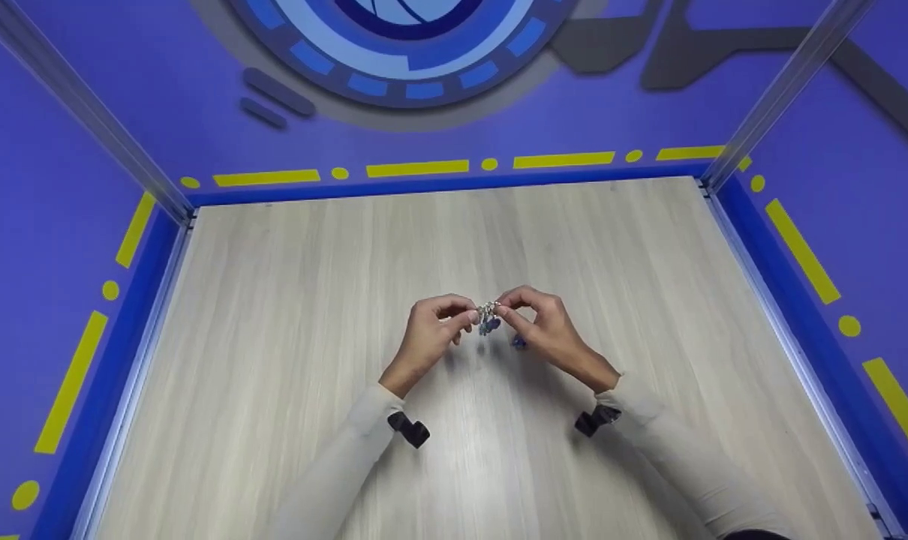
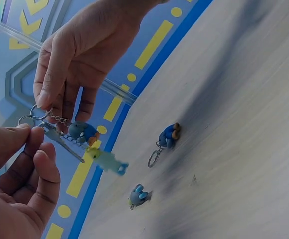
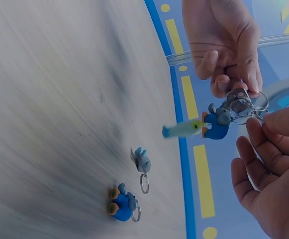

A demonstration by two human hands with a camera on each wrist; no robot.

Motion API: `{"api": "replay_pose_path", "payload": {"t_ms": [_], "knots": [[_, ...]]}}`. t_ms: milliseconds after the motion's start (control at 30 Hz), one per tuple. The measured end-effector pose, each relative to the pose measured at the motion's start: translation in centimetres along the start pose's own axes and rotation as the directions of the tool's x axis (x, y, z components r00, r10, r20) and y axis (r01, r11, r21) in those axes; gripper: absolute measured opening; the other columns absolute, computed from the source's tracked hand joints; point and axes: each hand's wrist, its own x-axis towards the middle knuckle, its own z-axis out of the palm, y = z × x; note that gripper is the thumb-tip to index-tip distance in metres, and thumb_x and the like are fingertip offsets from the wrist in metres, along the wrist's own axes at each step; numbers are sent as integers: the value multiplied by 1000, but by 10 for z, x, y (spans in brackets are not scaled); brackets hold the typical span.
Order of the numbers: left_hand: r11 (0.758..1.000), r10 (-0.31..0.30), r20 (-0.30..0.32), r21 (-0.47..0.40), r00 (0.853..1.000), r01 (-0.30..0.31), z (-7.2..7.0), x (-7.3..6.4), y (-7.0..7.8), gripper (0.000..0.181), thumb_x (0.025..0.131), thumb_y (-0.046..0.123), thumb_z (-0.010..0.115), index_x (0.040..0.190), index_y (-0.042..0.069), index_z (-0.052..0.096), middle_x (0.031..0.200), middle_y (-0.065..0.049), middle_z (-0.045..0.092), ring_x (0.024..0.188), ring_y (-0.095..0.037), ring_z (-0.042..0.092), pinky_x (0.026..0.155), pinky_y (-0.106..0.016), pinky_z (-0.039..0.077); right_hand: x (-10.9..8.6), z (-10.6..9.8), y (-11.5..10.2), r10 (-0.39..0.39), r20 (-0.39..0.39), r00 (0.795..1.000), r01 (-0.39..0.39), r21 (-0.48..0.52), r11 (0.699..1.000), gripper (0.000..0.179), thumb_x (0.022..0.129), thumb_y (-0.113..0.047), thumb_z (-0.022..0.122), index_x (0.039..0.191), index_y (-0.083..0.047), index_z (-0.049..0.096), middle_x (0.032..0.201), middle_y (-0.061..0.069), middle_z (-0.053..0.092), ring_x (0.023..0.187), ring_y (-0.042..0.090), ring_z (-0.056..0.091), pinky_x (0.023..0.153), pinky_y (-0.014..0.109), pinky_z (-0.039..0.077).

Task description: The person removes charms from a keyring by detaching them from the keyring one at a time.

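My left hand (image 1: 428, 330) pinches a metal key ring (image 2: 26, 120) between thumb and fingers. Facing it, my right hand (image 1: 545, 326) pinches a second ring (image 2: 39, 111) close beside the first. The two rings overlap; whether they are linked I cannot tell. A silver key (image 2: 63, 143) hangs below them. From the bunch also dangle a grey elephant figure (image 3: 217, 124) in blue with orange feet, on a short chain, and a pale green figure (image 3: 183, 129) with a yellow top and blue end, slightly blurred. All of this is held above the table.
Two more keychain figures lie on the wooden table (image 1: 289, 300) below the hands: a blue elephant (image 3: 120, 204) with orange feet and a grey-blue figure (image 3: 142, 160), each with a ring. Blue panels (image 1: 439, 142) with yellow marks border the table's back and sides.
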Motion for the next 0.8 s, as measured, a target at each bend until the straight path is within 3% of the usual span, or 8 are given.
{"api": "replay_pose_path", "payload": {"t_ms": [133,333,500,600,733,800], "knots": [[998,-18,-15,-62,1000,18,0,1,-1,12,100,4,79,102,-8,79,85,-14,74,75,-32,65,56,-25,50,0,3,1,-24,4,1000,25,-11,1000,7,103,-4,77,103,3,77,104,8,80,101,24,74,93,28,55],[984,-63,-32,-167,997,57,2,2,-1,10,101,-1,75,102,-10,76,84,-6,75,74,-18,65,56,-21,49,-3,7,0,-37,21,999,36,36,999,4,104,-4,75,104,-1,77,105,8,79,100,24,73,92,28,56],[973,-103,-45,-212,994,91,6,0,-5,10,101,-2,72,104,-11,74,89,-23,75,73,-18,65,55,-21,49,-2,10,-1,-45,2,999,44,124,991,5,105,-2,74,101,-3,76,106,11,78,102,28,74,96,28,56],[970,-118,-39,-217,992,107,9,-1,-6,10,101,-1,73,104,-10,74,90,-28,74,73,-18,65,55,-21,50,0,11,-2,-57,-5,998,57,157,986,8,104,-1,74,96,-2,75,106,13,78,105,34,74,99,30,57],[978,-119,-19,-176,993,114,12,-3,-8,12,101,1,74,105,-10,74,87,-15,75,73,-17,66,56,-22,50,2,13,-4,-54,-8,998,55,150,987,10,103,1,75,93,-1,74,103,13,78,105,35,74,99,31,58],[989,-103,-15,-112,995,101,13,-3,-7,10,101,2,75,106,-7,76,88,-9,76,75,-17,67,56,-23,51,3,13,-4,-51,-6,999,51,125,991,10,102,2,76,92,0,74,102,12,79,103,34,75,98,29,57]]}}
